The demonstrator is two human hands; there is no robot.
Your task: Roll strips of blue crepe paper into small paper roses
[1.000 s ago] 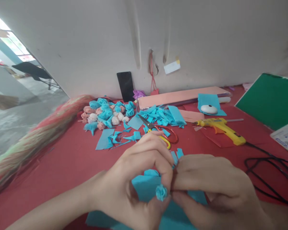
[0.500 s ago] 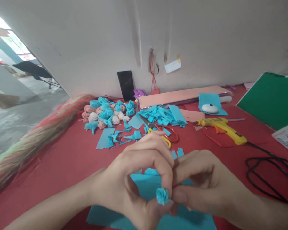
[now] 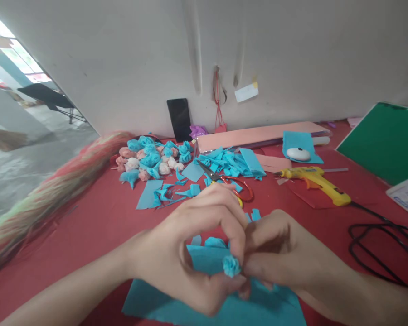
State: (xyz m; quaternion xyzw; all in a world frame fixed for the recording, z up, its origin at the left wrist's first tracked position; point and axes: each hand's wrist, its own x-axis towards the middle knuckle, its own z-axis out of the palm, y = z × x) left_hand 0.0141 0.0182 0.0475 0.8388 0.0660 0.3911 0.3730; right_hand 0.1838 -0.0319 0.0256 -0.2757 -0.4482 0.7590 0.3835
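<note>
A small ruffled blue paper flower (image 3: pixel 231 266) is pinched between the thumb and forefinger of my left hand (image 3: pixel 197 244). My right hand (image 3: pixel 282 258) presses its thumb and fingers together at the flower's base, against the left fingertips; the base itself is hidden between them. Under both hands lies a blue crepe paper sheet (image 3: pixel 163 303). Just beyond the left knuckles are scissors (image 3: pixel 246 192) with red and yellow handles, partly covered by the hand. Past them is a heap of cut blue paper strips (image 3: pixel 224 162).
Finished paper flowers (image 3: pixel 151 158) in blue, pink and white are piled at the back left. A yellow glue gun (image 3: pixel 316 181) with a black cord (image 3: pixel 367 240) lies right. A phone (image 3: pixel 179 120) leans on the wall. A green board (image 3: pixel 387 140) stands far right, and a fibre bundle (image 3: pixel 61 181) runs along the left.
Both hands have risen slightly with the flower between them. The right hand's fingers have shifted a little at its base, and the flower's ruffled top has turned somewhat.
</note>
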